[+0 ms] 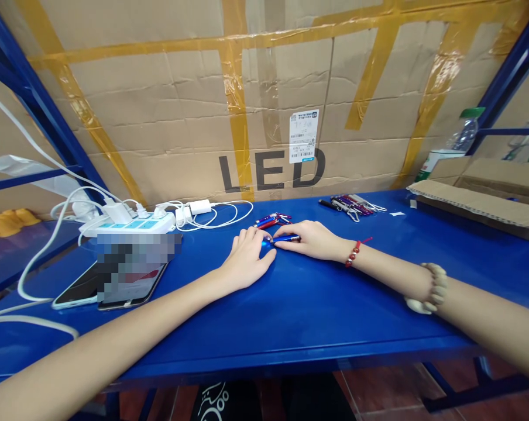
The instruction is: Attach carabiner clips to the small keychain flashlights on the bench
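My left hand and my right hand meet at the middle of the blue table. Together they grip a small blue pen-shaped gadget. The left fingers pinch its near end, and the right fingers close over its shaft. Just behind the hands lies a small bunch of red and blue gadgets of the same kind. My right wrist wears a red bead bracelet and a pale bead bracelet.
A larger pile of the gadgets lies far right of the hands. A power strip with white chargers and cables sits at left, two phones before it. A cardboard box and a bottle stand at right. Taped cardboard backs the table.
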`<action>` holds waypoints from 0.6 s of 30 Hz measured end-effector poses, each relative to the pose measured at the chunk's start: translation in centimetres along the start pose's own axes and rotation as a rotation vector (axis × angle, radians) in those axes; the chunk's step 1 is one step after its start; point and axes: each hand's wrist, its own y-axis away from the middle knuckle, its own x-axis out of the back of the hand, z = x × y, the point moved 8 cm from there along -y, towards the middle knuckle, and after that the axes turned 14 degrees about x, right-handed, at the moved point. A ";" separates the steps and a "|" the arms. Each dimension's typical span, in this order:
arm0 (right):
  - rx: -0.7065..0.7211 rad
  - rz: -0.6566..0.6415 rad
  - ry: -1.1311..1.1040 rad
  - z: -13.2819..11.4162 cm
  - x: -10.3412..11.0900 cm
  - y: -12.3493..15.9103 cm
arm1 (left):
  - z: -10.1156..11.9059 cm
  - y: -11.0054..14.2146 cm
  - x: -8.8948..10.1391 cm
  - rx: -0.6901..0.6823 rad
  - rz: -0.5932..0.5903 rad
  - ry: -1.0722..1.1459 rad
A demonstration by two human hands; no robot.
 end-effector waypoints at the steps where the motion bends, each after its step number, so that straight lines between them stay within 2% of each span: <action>1: -0.001 -0.002 0.004 0.0 0.0 0.0 | 0.0 0.0 0.0 0.001 0.000 0.002; 12: 0.002 0.004 0.012 0.1 -0.1 0.1 | 0.2 0.1 0.1 0.013 -0.024 0.000; 18: 0.039 0.103 -0.045 -0.2 0.4 0.1 | -0.3 -0.2 0.1 0.070 -0.010 0.052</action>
